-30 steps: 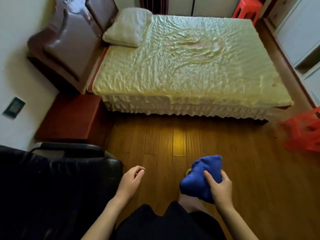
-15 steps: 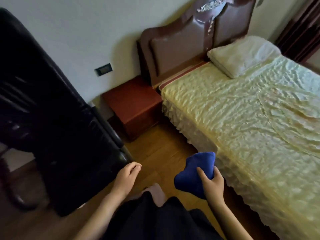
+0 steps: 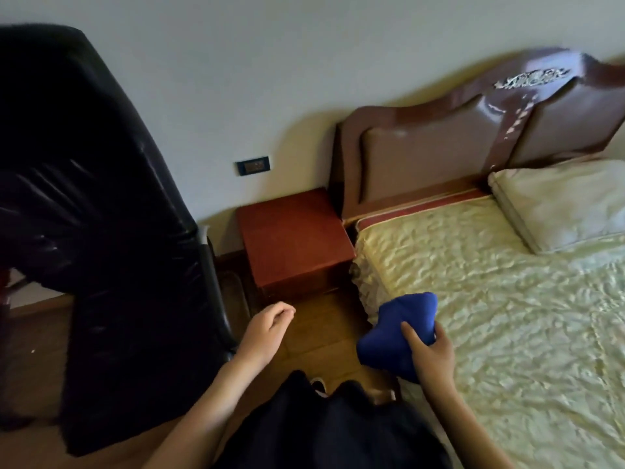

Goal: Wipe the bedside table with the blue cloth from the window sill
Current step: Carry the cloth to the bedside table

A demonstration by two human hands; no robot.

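Observation:
The blue cloth (image 3: 394,335) is bunched up in my right hand (image 3: 431,355), held in the air over the edge of the bed, low and right of centre. The bedside table (image 3: 292,236) is a low reddish-brown wooden cabinet against the wall, between a black chair and the bed's headboard; its top is bare. It lies ahead of both hands, with a strip of wooden floor between. My left hand (image 3: 267,328) hangs in front of the table with its fingers loosely curled, holding nothing.
A black leather chair (image 3: 111,231) fills the left side, close to the table's left edge. The bed (image 3: 490,299) with a cream quilted cover and a pillow (image 3: 558,204) bounds the right. A wall socket (image 3: 253,165) sits above the table.
The view has swung left and moved forward: the bedside table has shifted towards the centre and looks closer. The cloth stays in my right hand; my left hand stays empty.

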